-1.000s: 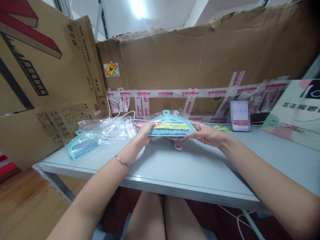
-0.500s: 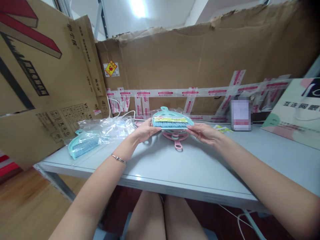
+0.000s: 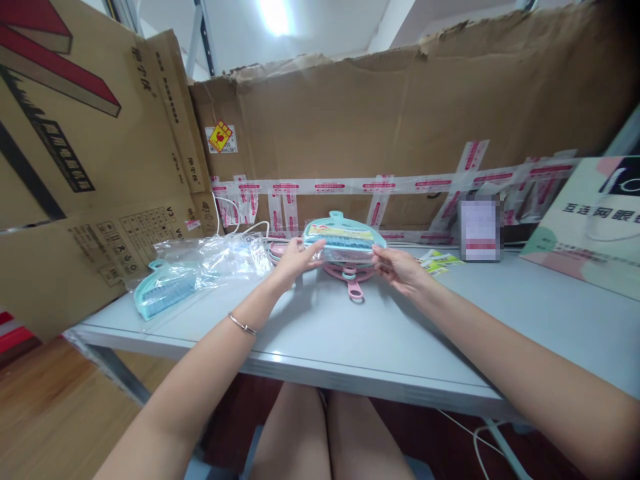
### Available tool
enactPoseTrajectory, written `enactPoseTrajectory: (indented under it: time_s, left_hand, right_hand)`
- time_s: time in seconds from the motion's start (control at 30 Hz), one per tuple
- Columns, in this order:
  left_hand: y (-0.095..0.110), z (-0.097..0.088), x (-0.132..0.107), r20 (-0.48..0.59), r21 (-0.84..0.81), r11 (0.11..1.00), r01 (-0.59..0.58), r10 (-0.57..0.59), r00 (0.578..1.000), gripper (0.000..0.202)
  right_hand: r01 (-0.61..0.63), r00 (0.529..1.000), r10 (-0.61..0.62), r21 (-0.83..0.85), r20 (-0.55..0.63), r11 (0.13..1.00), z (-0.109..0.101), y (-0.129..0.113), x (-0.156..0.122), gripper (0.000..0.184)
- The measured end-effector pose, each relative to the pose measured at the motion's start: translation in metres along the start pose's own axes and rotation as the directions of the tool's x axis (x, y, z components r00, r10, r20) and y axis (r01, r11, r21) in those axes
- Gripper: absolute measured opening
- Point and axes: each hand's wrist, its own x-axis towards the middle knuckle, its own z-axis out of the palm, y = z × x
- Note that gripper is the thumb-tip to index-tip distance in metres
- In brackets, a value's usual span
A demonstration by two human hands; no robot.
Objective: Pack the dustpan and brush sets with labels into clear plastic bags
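Between my hands is a light-blue dustpan and brush set [image 3: 345, 232] in clear plastic, with a yellow-green label across it. My left hand [image 3: 296, 260] grips its left front edge, thumb and fingers against the wrap. At the right front corner, my right hand [image 3: 397, 268] pinches the set. Below and behind it, pink dustpans [image 3: 356, 289] lie on the table, one handle pointing toward me; the set covers most of them. Off to the left, another light-blue dustpan and brush [image 3: 167, 293] rests in clear plastic.
Crumpled clear bags [image 3: 235, 257] lie on the grey table [image 3: 310, 333]. Yellow-green labels [image 3: 440, 260] sit near a phone-like screen [image 3: 480, 230] leaning at the back. A printed box [image 3: 590, 220] stands right; tall cardboard [image 3: 340, 127] walls the rear, with white cables along it.
The dustpan set has tilted, its front edge shifting and more of its wrapped underside showing. My left fingers have moved onto its front left; more labels show beside my right hand.
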Motion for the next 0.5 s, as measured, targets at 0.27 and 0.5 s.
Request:
enactPoseTrajectory:
  time_s: [0.27, 0.5]
  left_hand:
    - [0.000, -0.023, 0.009, 0.403, 0.265, 0.759, -0.595, 0.473, 0.784, 0.074]
    - [0.001, -0.018, 0.006, 0.154, 0.218, 0.704, -0.676, 0.659, 0.736, 0.029]
  right_hand:
    - [0.060, 0.995, -0.055, -0.073, 0.079, 0.996, -0.002, -0.010, -0.005, 0.030]
    - [0.316, 0.916, -0.236, -0.221, 0.323, 0.923, -0.007, -0.021, -0.011, 0.043]
